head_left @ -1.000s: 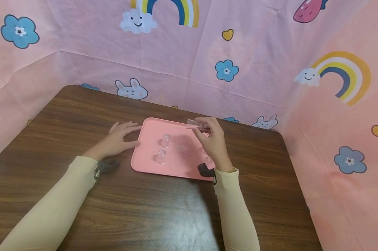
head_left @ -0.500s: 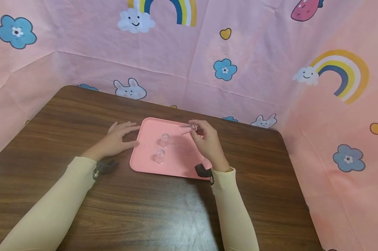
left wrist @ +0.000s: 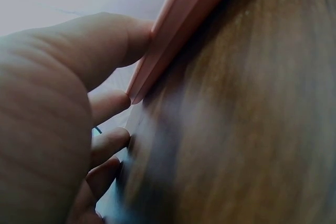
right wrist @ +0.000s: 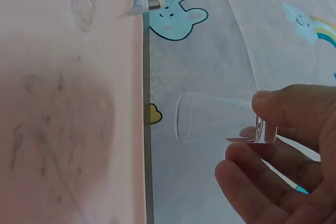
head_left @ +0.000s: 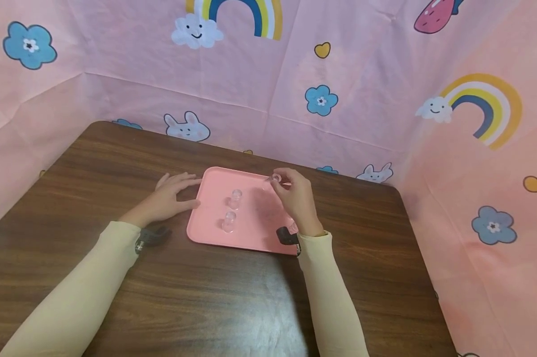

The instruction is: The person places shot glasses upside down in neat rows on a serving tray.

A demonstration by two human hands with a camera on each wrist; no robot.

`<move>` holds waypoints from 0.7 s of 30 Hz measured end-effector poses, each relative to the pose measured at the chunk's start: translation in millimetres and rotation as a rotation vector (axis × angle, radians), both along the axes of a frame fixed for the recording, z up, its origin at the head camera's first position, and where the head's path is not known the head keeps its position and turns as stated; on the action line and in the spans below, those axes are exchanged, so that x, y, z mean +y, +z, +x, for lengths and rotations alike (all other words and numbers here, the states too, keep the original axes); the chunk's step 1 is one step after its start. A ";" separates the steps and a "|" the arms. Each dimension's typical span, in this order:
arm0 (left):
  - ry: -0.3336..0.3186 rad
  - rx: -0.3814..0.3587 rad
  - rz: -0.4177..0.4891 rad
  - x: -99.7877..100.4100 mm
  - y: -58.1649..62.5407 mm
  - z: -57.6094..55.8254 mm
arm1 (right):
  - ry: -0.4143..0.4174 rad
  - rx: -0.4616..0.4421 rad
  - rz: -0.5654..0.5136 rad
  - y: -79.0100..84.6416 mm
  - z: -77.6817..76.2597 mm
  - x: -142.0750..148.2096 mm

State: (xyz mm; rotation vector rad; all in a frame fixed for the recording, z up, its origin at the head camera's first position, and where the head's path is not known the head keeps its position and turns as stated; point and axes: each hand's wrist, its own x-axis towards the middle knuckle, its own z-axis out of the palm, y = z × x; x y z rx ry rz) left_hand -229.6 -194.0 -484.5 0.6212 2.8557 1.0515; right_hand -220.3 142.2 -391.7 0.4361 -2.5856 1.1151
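My right hand (head_left: pixel 297 196) pinches a small clear shot glass (right wrist: pixel 215 116) by its thick base, thumb against one side and fingers against the other. The glass is held mouth down, near the far edge of a pink tray (head_left: pixel 250 240). On the tray's left half, one clear glass (head_left: pixel 236 198) stands behind another clear glass (head_left: pixel 228 221). The right wrist view has a glass (right wrist: pixel 113 1) standing upside down, its thick base uppermost. My left hand (head_left: pixel 163 198) lies at the tray's left side, with thumb and index fingertips touching the rim (left wrist: pixel 173 30).
Another clear glass (head_left: pixel 292 226) on the tray's right side is partly hidden by my right wrist. The tray lies on a dark wooden table (head_left: pixel 197 302). A pink printed cloth (head_left: pixel 232 89) hangs behind the table and along its sides.
My right hand has shifted slightly left and turned the glass from lying nearly level to mouth down over the tray. My left hand stays at the tray's edge.
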 end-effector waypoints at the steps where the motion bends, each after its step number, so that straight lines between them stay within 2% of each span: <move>1: -0.002 0.003 0.001 0.1 0.4 -0.7 | 0.005 0.001 0.010 1.4 -2.4 -2.6; 10: -0.006 -0.004 0.006 2.5 1.3 -2.5 | 0.082 -0.059 0.204 4.9 -26.6 -36.2; 17: -0.004 0.001 0.001 8.1 0.4 0.2 | 0.148 -0.138 0.314 0.8 -37.0 -54.2; 21: -0.010 -0.008 0.003 10.7 0.8 1.7 | 0.158 -0.164 0.355 -4.9 -40.5 -58.4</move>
